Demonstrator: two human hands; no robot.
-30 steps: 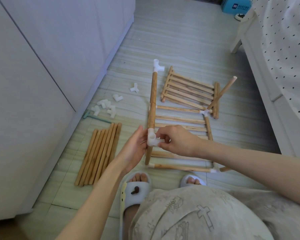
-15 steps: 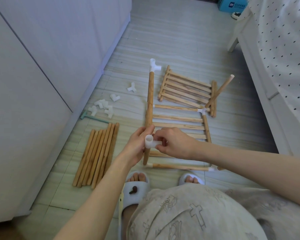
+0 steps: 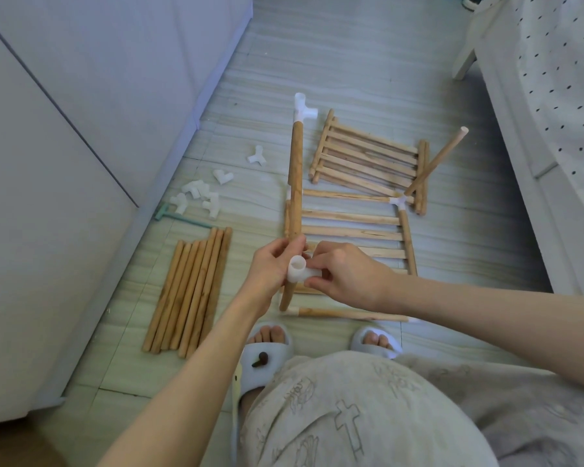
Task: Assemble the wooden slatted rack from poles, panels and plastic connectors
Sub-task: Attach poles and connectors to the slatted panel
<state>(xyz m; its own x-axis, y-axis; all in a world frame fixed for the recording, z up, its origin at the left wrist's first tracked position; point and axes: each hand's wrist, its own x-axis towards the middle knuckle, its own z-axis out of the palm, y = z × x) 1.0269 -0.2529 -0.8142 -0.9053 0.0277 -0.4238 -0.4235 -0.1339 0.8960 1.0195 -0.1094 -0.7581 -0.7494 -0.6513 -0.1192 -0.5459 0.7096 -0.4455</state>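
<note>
the person stands over the floor and holds a white plastic connector [image 3: 299, 268] between both hands, in front of the body and above the half-built rack frame [image 3: 351, 230] lying on the tiles. the left hand [image 3: 272, 267] has its fingers curled around a wooden pole [image 3: 295, 183] just above the connector, the thumb on top. the right hand [image 3: 346, 276] pinches the side arm of the connector with thumb and bent fingers. the pole rises away from the hands and carries a second connector [image 3: 303, 109] on its far end. a loose slatted panel [image 3: 368, 156] lies beyond the frame, and one more pole [image 3: 435, 161] leans up from the frame's far right corner. a bundle of spare poles [image 3: 189, 291] lies on the left, with a small heap of connectors [image 3: 199, 197] near the white cabinet [image 3: 81, 129]
</note>
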